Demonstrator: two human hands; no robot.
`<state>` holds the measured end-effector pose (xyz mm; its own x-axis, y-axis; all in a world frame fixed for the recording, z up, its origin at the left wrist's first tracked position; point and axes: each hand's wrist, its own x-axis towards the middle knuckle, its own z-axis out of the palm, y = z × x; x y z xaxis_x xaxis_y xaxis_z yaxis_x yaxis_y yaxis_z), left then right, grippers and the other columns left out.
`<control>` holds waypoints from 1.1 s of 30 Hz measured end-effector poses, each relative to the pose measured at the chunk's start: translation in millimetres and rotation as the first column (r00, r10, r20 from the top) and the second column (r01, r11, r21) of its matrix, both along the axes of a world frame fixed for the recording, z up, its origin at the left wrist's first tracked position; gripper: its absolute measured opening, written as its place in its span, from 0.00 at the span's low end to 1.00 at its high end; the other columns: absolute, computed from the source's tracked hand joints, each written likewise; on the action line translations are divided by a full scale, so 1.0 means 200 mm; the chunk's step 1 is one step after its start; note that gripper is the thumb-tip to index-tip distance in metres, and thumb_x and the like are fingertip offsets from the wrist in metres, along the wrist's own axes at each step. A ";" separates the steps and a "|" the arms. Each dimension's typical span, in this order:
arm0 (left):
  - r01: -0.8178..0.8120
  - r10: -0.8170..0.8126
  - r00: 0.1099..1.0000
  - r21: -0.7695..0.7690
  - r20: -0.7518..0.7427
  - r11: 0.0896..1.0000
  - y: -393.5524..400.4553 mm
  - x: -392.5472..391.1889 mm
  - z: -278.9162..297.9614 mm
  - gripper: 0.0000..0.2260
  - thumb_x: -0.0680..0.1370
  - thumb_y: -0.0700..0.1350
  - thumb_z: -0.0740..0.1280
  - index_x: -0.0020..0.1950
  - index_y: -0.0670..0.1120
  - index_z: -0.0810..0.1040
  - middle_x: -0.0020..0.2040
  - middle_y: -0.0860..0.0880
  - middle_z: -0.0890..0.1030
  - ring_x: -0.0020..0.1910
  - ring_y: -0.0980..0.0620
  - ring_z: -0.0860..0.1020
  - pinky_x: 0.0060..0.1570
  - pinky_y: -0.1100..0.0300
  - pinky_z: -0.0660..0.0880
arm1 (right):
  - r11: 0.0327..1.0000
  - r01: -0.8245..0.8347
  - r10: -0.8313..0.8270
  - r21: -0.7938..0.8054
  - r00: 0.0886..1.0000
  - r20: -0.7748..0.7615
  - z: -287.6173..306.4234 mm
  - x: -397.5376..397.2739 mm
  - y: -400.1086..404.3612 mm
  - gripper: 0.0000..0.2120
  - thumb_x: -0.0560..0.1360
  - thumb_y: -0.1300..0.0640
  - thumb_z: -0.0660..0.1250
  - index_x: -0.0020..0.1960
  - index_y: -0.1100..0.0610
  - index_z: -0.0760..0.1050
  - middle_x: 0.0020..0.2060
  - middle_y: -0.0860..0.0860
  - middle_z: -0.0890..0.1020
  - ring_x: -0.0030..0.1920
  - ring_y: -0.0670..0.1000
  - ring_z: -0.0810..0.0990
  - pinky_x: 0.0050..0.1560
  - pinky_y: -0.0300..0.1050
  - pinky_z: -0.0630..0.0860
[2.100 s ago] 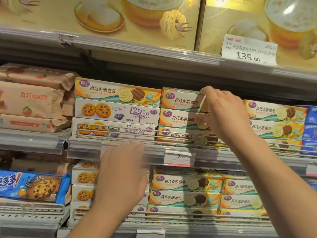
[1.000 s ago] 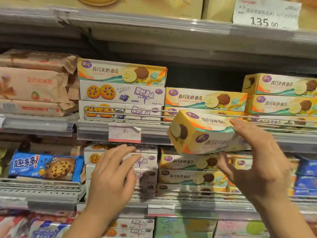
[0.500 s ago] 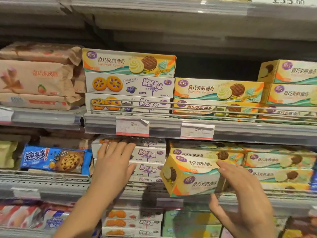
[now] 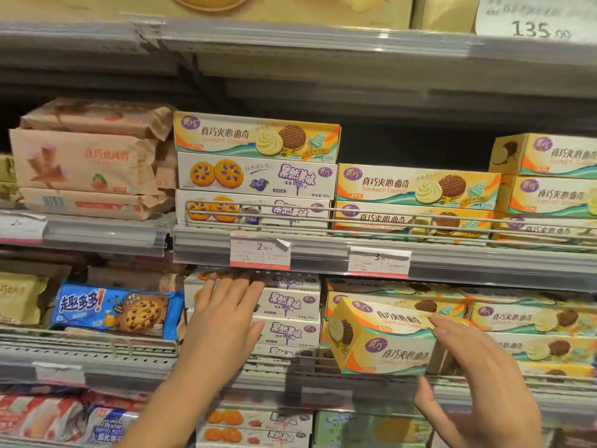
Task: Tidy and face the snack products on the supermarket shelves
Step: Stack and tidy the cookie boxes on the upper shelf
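A yellow sandwich cookie box [image 4: 381, 339] with teal waves and a purple logo sits tilted in our right hand [image 4: 475, 379], whose grip holds it before the lower shelf. Left of that grip, our left hand [image 4: 223, 324] rests flat-fingered on white blueberry cookie boxes [image 4: 290, 305].

Yellow sandwich cookie box [image 4: 381, 337] w/ purple logo, held off-shelf in front of lower shelf, tilted, end panel facing left-near, pinched at its right end. Behind it, matching yellow boxes [image 4: 529, 321] stacked flat on lower shelf, fronts out. Left of those, white blueberry cookie boxes [image 4: 290, 302] stacked flat. Upper shelf: two white blueberry boxes topped by one yellow box [image 4: 256, 137]; yellow stack [image 4: 416, 189] two high to its right; taller yellow stack [image 4: 549, 176] far right, angled.
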<state>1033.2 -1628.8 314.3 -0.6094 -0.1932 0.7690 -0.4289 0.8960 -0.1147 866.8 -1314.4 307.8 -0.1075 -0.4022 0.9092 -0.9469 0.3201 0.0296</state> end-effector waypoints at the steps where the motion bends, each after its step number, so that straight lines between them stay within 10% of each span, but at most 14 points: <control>1: 0.024 -0.025 0.999 -0.024 -0.028 0.999 0.01 0.01 -0.01 0.25 0.70 0.50 0.78 0.65 0.46 0.77 0.58 0.46 0.80 0.57 0.42 0.78 0.68 0.42 0.67 | 1.000 0.004 -0.004 -0.005 1.000 -0.006 0.02 0.00 0.00 0.26 0.69 0.48 0.70 0.64 0.59 0.76 0.64 0.56 0.80 0.64 0.58 0.80 0.60 0.67 0.76; 7: 0.313 -0.333 0.916 -0.120 -0.225 0.942 0.11 0.11 0.19 0.11 0.78 0.47 0.65 0.52 0.48 0.87 0.51 0.53 0.86 0.51 0.52 0.83 0.60 0.58 0.73 | 0.998 0.019 -0.023 -0.057 0.997 -0.071 0.17 0.00 -0.02 0.25 0.71 0.50 0.70 0.63 0.64 0.78 0.64 0.57 0.80 0.64 0.58 0.79 0.64 0.64 0.74; 12: 0.331 -0.402 0.855 -0.253 -0.328 0.909 0.09 0.11 0.61 0.12 0.77 0.40 0.67 0.58 0.42 0.84 0.56 0.47 0.85 0.58 0.46 0.80 0.62 0.52 0.74 | 0.994 0.029 -0.041 -0.103 0.992 -0.117 0.27 0.01 -0.04 0.24 0.72 0.52 0.70 0.63 0.66 0.78 0.65 0.57 0.80 0.64 0.60 0.79 0.65 0.66 0.73; 20: 0.061 -0.106 0.975 -0.222 -0.193 0.973 -0.04 0.01 1.22 0.30 0.79 0.52 0.65 0.79 0.43 0.65 0.78 0.41 0.67 0.77 0.37 0.63 0.74 0.37 0.62 | 0.972 0.125 -0.168 -0.197 0.961 -0.219 0.52 -0.04 0.01 0.25 0.71 0.57 0.73 0.64 0.68 0.77 0.63 0.60 0.80 0.64 0.62 0.78 0.67 0.59 0.71; 26: -0.051 0.058 0.996 -0.104 0.061 0.993 -0.07 -0.08 1.29 0.29 0.80 0.64 0.61 0.75 0.48 0.70 0.70 0.42 0.77 0.68 0.37 0.74 0.68 0.39 0.68 | 0.946 0.211 -0.274 -0.244 0.926 -0.260 0.76 -0.10 0.03 0.24 0.73 0.61 0.72 0.67 0.65 0.75 0.64 0.61 0.80 0.62 0.65 0.79 0.61 0.62 0.73; 33: -0.042 0.044 0.998 -0.077 0.033 0.996 -0.04 -0.07 1.28 0.30 0.77 0.66 0.64 0.72 0.49 0.71 0.67 0.43 0.78 0.65 0.39 0.75 0.60 0.42 0.70 | 0.936 0.259 -0.323 -0.238 0.901 -0.289 0.92 -0.14 0.01 0.22 0.74 0.58 0.69 0.67 0.61 0.75 0.62 0.58 0.81 0.60 0.64 0.79 0.58 0.61 0.72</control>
